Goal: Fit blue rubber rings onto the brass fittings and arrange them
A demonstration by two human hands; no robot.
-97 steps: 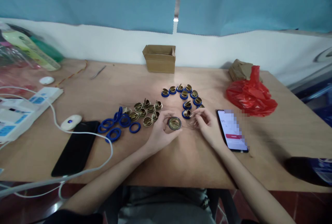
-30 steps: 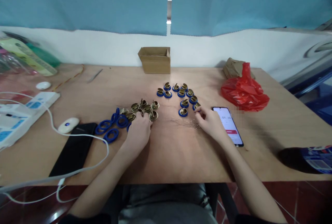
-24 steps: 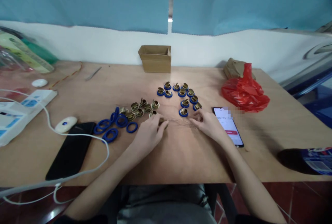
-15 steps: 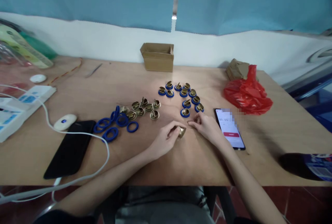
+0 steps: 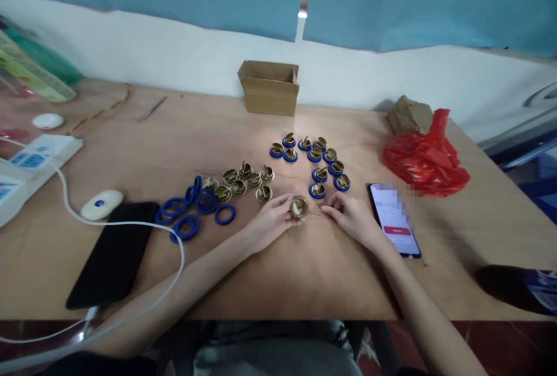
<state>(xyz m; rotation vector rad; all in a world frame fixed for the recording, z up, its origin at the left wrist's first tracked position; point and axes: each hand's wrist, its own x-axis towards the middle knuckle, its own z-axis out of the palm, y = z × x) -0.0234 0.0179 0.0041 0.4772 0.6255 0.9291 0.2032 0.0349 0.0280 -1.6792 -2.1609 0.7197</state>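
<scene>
My left hand [image 5: 272,220] grips a round brass fitting [image 5: 300,207] by its edge, its hollow ring side facing me. My right hand [image 5: 348,215] rests on the table just right of it, fingers curled and tips pressed together; what they hold, if anything, does not show. Beyond my right hand stand several brass fittings seated in blue rings [image 5: 317,190], each with a tilted flap on top. Left of centre, several brass fittings without blue rings [image 5: 238,187] sit in a cluster. Loose blue rings [image 5: 225,214] lie beside them, some overlapping.
An open cardboard box [image 5: 270,97] stands against the wall. To the right are a lit phone [image 5: 395,231], a red plastic bag [image 5: 426,158] and a dark bottle [image 5: 517,286]. A black phone [image 5: 114,257], a white cable [image 5: 180,248] and a power strip [image 5: 39,158] occupy the left.
The brass fitting in my left hand has turned so its open ring faces me. My right hand stays close by with curled fingers. The view has shifted slightly.
</scene>
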